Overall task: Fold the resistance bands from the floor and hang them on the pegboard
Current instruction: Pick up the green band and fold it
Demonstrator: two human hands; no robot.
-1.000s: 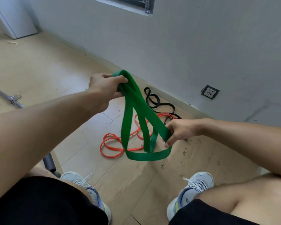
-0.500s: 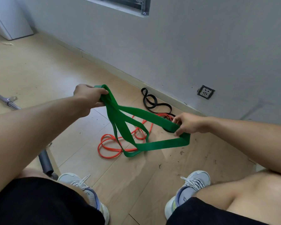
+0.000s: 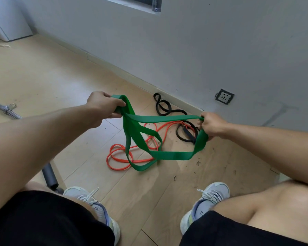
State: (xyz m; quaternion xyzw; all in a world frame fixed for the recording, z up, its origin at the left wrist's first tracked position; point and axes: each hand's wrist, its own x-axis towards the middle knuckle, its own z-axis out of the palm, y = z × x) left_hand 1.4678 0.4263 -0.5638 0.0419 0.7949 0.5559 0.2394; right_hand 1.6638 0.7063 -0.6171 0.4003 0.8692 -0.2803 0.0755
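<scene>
Left hand (image 3: 103, 106) grasps one end of the green resistance band (image 3: 169, 155); right hand (image 3: 212, 126) grasps the other end. Band held above the wooden floor (image 3: 43, 73), loops sagging between hands. Orange band (image 3: 121, 157) and black band (image 3: 167, 109) lie on floor beneath, near the wall (image 3: 220, 41).

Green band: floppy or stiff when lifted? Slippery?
Probably floppy: the green band sags in loose loops between the left hand and right hand. Likely light, since both hands hold it with a plain grip. Its matte surface suggests it grips rather than slips.
</scene>
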